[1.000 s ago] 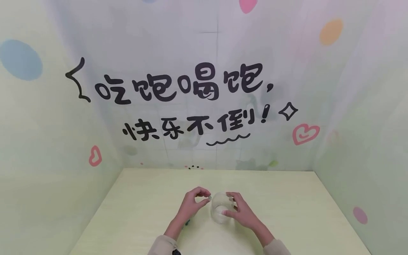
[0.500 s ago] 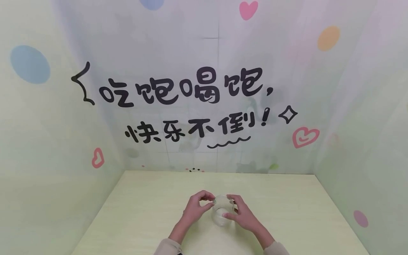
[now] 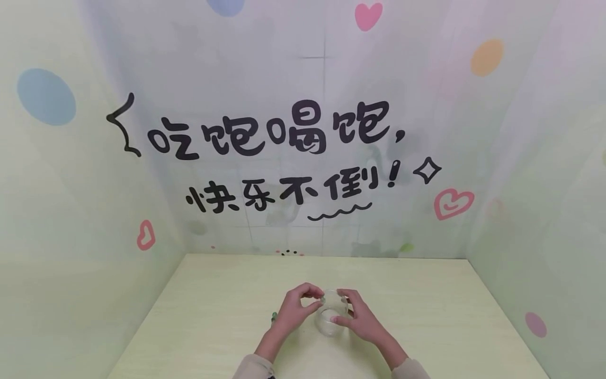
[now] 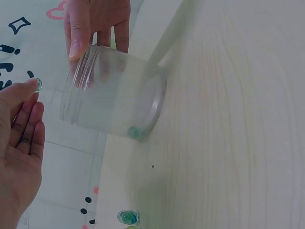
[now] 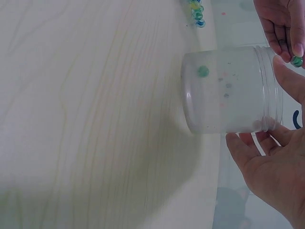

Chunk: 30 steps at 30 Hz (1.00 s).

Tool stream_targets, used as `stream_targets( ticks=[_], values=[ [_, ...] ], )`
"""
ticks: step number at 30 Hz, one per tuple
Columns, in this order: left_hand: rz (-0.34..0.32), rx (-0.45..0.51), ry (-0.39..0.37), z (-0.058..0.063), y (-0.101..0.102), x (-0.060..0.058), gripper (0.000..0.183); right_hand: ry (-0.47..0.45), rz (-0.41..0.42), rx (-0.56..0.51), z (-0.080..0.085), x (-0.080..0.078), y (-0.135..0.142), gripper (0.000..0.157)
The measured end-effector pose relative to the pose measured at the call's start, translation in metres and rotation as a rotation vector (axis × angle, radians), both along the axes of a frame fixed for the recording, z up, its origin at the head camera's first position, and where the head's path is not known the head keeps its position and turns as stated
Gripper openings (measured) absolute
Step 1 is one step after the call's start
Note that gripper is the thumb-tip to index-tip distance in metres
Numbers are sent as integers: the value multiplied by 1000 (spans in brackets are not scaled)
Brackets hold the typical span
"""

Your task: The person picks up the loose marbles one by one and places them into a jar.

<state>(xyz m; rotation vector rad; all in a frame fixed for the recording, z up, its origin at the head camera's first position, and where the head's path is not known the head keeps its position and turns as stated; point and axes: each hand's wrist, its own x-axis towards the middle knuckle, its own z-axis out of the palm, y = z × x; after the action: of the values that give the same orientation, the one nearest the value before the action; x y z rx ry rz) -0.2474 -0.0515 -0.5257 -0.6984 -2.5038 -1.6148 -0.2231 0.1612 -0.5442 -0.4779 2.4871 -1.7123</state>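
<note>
A clear plastic jar (image 3: 326, 327) with a threaded rim stands upright on the table. My right hand (image 3: 362, 316) grips it near the rim, thumb on one side and fingers on the other. Between thumb and fingertips, my left hand (image 3: 295, 310) pinches a greenish glass marble (image 5: 297, 61). That marble is over the jar's mouth, above the rim in the left wrist view. Through the jar wall, a green marble (image 4: 135, 132) shows low down at the base.
Several blue, green and yellow marbles (image 5: 196, 13) sit in a row on the pale wooden table (image 3: 213, 295), left of the jar. My left forearm hides most of them in the head view. A printed wall (image 3: 284, 237) stands at the table's back edge.
My left hand has moved right with the pinched marble, from beside the jar to its mouth. My right hand keeps its hold on the jar. The head view has shifted slightly.
</note>
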Motion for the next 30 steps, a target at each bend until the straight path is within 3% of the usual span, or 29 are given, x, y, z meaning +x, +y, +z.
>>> stream_targets(
  ticks=[7, 16, 30],
  values=[
    [-4, -17, -3, 6, 5, 1, 17, 6, 4, -12, 0, 1, 1, 65],
    [20, -28, 31, 4, 6, -1, 15, 32, 4, 12, -4, 0, 0, 64],
    [122, -6, 8, 2, -24, -1, 9, -3, -20, -9, 2, 3, 0, 64]
  ],
)
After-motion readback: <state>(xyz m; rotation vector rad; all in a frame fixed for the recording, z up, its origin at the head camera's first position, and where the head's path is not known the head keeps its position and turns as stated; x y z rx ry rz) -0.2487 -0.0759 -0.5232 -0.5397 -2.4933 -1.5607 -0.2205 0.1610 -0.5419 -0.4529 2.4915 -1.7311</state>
